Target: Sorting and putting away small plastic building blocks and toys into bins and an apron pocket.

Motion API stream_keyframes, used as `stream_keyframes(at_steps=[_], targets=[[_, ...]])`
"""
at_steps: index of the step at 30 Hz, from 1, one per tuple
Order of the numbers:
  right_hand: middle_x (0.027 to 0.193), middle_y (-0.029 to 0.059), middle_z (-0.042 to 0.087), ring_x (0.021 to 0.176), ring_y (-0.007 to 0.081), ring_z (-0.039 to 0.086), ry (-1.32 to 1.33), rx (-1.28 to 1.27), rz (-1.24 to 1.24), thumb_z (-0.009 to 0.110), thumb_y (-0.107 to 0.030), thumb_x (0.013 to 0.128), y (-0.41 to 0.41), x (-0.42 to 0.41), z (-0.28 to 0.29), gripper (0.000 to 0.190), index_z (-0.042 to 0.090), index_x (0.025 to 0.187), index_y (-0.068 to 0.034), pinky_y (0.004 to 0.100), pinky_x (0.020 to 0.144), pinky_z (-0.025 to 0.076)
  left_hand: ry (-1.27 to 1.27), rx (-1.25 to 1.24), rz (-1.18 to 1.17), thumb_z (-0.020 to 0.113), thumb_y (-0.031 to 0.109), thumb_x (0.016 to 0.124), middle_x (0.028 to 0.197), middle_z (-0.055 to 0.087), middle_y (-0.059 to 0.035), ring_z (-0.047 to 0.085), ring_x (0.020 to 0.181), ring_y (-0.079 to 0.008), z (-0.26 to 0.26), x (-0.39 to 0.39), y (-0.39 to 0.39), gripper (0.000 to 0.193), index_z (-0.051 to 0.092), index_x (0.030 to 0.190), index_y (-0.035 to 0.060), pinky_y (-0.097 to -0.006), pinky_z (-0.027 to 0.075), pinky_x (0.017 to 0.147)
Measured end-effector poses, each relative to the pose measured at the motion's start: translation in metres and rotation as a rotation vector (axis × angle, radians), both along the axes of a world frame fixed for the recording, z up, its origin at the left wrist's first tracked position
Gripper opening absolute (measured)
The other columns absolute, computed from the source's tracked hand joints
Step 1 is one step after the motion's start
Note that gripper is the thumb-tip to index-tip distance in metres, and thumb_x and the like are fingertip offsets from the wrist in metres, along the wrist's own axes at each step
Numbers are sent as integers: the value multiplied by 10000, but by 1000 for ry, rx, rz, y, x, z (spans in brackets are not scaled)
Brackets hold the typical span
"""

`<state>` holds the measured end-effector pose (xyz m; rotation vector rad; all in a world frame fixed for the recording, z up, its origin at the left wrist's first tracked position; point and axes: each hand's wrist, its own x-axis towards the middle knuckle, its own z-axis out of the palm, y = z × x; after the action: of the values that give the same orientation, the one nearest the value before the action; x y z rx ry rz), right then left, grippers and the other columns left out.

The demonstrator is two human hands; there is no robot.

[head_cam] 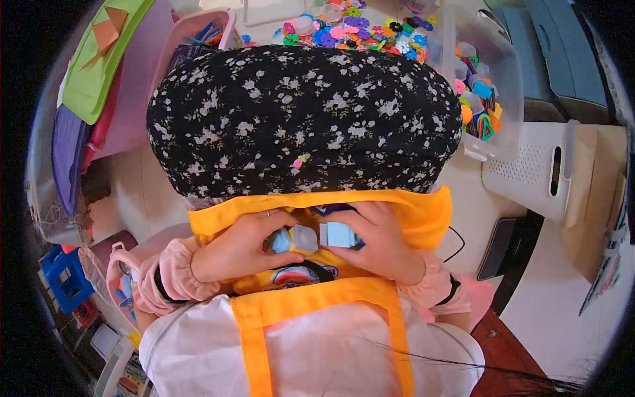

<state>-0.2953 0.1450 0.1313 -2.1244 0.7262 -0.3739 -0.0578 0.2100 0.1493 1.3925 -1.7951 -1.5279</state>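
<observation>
My left hand (248, 245) curls its thumb and fingers around a small pale-blue rounded piece with a translucent plastic cup (303, 238) beside it. My right hand (374, 238) grips a light-blue blocky piece (339, 234), its flat end facing the cup across a narrow gap. Both hands are close together at my waist, over a yellow apron (315, 295) with a printed picture. Just beyond them, black floral cloth (307, 119) covers my lap. A tiny pink and green piece (298, 162) rests on that cloth. The fingertips partly hide both pieces.
Colourful flower-shaped plastic pieces (347, 30) lie in a heap beyond my lap. A clear bin (496, 144) of mixed pieces and a white perforated basket (526, 164) stand to the right, near a dark phone (497, 248). Pink tubs (228, 30) and a green lid (99, 64) are at left.
</observation>
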Motion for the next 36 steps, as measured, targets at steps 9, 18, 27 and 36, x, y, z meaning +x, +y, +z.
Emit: stream_keyframes(at_steps=[9,18,27,36], targets=[[1014,72,652,891,190,637,-120,254,-236,819,-106,648,5,-21,14,415,643,1021,-62,284,769,505,26,61,44,736,114,748,949,608,-139,616,734,-207,5,-3,-3,410,557,1107,27,-276,499,622],[1014,81,639,914,140,612,-159,347,-492,817,-90,673,-3,-74,21,428,619,1044,-7,261,800,489,-91,123,-170,730,135,744,953,613,-152,623,779,-251,5,0,-2,383,597,1081,13,-306,503,675],[1039,59,629,938,122,607,-116,498,-381,814,-66,669,4,-68,15,463,607,1082,-37,250,813,479,-66,121,-269,722,105,731,994,617,-137,599,914,-301,7,-1,-7,382,599,1078,3,-339,487,798],[976,79,650,883,194,642,-135,555,-284,798,-169,699,9,-58,1,416,606,1057,-78,293,773,500,-63,133,-127,732,84,746,937,595,-120,604,815,-242,11,-5,-9,389,585,1101,20,-305,481,714]])
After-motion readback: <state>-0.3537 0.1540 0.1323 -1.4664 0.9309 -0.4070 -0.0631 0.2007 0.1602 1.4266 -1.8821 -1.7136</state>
